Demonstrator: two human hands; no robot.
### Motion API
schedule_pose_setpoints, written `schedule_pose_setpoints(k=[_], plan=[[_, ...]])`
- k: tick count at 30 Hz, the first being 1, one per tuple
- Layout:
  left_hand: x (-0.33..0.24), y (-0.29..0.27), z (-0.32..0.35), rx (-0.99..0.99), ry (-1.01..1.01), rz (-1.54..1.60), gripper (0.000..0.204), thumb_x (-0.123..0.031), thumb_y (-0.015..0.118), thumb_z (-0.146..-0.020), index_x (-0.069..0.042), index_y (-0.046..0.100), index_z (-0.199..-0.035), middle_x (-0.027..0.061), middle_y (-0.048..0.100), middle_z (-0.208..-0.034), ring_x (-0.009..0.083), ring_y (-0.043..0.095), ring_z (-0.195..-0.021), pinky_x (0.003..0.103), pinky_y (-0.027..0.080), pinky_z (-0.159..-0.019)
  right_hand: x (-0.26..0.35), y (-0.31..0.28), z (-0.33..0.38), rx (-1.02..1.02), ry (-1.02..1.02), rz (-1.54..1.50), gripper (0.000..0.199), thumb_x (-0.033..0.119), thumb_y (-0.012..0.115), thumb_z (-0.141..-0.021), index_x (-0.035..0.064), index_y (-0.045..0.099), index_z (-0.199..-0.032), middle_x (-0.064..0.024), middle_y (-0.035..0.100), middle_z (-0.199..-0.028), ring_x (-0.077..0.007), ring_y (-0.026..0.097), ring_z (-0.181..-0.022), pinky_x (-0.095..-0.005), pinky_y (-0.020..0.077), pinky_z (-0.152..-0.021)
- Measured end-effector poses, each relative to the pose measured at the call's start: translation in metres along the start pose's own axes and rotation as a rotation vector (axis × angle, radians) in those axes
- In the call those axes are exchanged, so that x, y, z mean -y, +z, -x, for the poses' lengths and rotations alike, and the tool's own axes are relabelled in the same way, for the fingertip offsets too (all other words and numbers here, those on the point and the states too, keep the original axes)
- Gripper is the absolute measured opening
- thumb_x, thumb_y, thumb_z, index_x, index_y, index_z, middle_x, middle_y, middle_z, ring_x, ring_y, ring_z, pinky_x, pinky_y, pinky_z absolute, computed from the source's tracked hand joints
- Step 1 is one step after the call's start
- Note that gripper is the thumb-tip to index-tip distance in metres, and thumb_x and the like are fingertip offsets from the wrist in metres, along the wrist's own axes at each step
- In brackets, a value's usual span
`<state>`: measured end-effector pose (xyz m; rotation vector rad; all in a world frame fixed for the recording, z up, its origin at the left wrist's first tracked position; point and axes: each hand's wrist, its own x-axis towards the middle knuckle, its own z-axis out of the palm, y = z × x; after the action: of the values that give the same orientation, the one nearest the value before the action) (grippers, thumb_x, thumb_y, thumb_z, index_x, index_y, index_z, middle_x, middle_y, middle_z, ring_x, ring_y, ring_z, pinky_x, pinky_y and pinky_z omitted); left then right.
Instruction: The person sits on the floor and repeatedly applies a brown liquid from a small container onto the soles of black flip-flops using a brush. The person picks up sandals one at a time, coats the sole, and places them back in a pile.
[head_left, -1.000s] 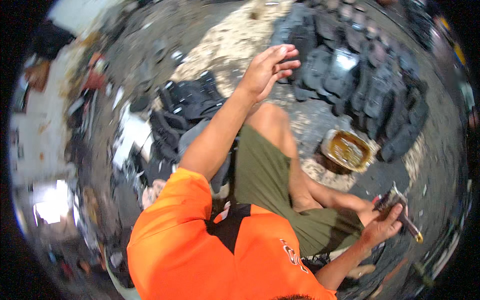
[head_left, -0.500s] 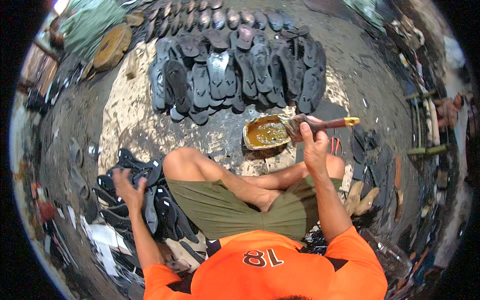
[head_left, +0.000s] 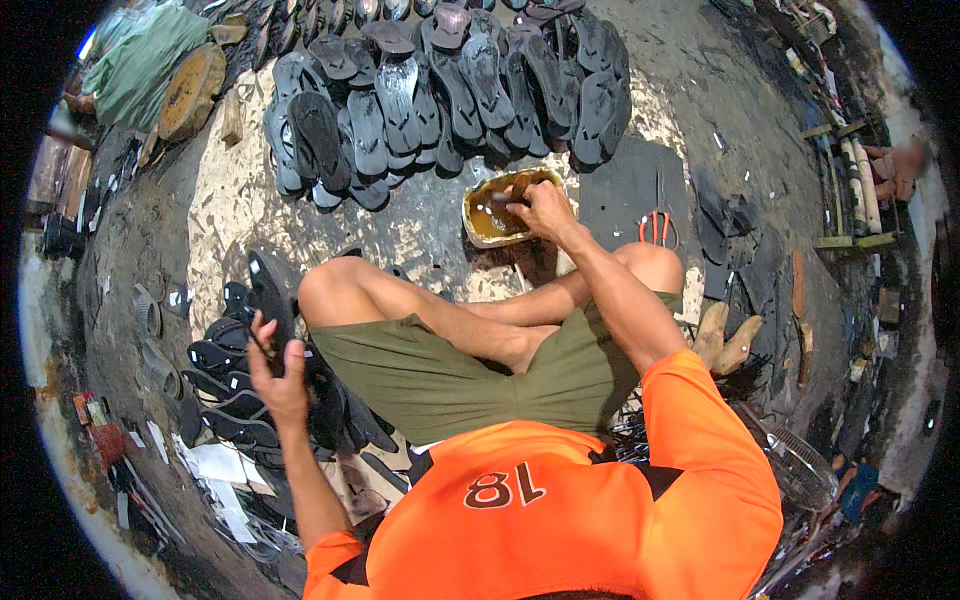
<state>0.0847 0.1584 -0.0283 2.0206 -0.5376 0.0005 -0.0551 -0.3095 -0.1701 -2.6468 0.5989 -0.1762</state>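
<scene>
My left hand (head_left: 280, 385) is closed on a black flip-flop (head_left: 271, 285), raised on end beside my left knee. Below and around it lies a heap of black sandals (head_left: 225, 390), several with small white stickers. In front of my crossed legs sits a tub (head_left: 478, 238) of yellow-brown, glue-like liquid. My right hand (head_left: 548, 212) reaches over its right side, fingers closed round a brush (head_left: 514, 188) with its end down in the tub. Most of the brush is hidden by the hand and the rim.
Rows of dark flip-flops (head_left: 400, 100) cover the far part of the stained mat (head_left: 225, 200). Red-handled scissors (head_left: 657, 230) lie on a dark sheet (head_left: 615, 190) to the right. Near my right knee are wooden shoe forms (head_left: 715, 335); a wire-caged fan (head_left: 800, 465) stands behind.
My right hand has swung the brush left into the tub. My left hand, open over the sandal heap before, has closed on a flip-flop and lifted it. The view has shifted slightly.
</scene>
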Motion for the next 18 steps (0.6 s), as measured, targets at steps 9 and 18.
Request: schedule_pose_setpoints(k=[9,18], plan=[[-0.036,0.043,-0.003,0.057,0.131,-0.046,0.053,-0.013,0.066,-0.09,-0.002,0.051,-0.14,0.0154,0.04,-0.151,0.027,0.041,-0.135,0.038,0.03,-0.111,-0.064,-0.11,0.057,-0.051,0.104,0.323,0.024,0.028,0.071,-0.083,0.0105,0.071,-0.1,-0.0122,0.068,-0.094,-0.0294,0.061,-0.092,-0.0414,0.048,-0.084],[-0.098,0.14,-0.016,0.519,-0.547,1.422,0.048,-0.045,0.045,-0.101,-0.012,0.048,-0.137,0.0086,0.059,-0.127,0.0218,0.064,-0.102,0.036,0.054,-0.089,0.15,-0.171,0.038,-0.463,0.176,-1.342,0.027,0.019,0.072,-0.089,0.0041,0.062,-0.109,-0.0039,0.066,-0.096,-0.011,0.061,-0.081,-0.0276,0.0512,-0.071]])
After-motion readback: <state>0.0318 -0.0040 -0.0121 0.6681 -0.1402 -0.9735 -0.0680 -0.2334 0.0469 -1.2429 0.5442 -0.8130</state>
